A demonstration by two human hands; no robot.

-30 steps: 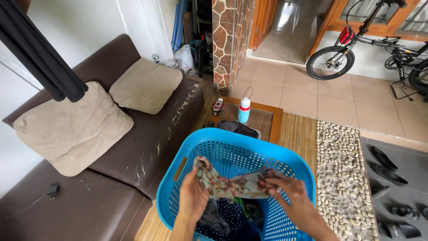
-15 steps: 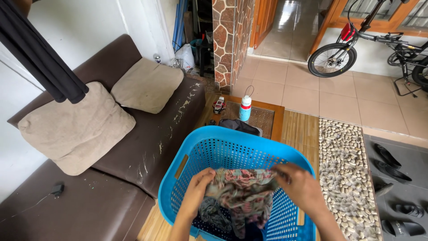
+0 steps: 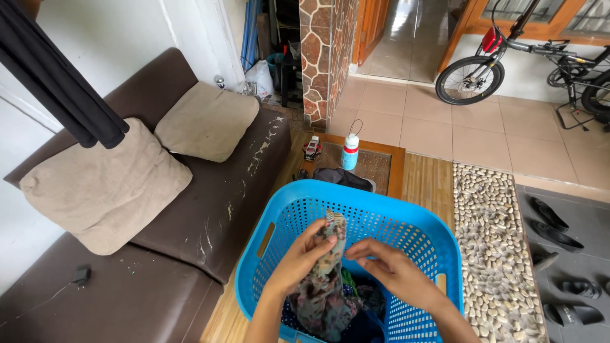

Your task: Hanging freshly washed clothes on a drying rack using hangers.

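A blue perforated laundry basket stands on the floor in front of me with dark clothes heaped inside. My left hand pinches the top of a floral patterned garment and holds it up so it hangs down into the basket. My right hand is beside it, fingers touching the garment's upper edge from the right.
A worn brown sofa with two beige cushions runs along the left. Beyond the basket lie a bottle, a toy car and a dark bag. A pebble strip, shoes and a bicycle are to the right.
The garment was stretched wide between both hands; now the hands have come together and it hangs bunched in a narrow vertical fold from my left hand.
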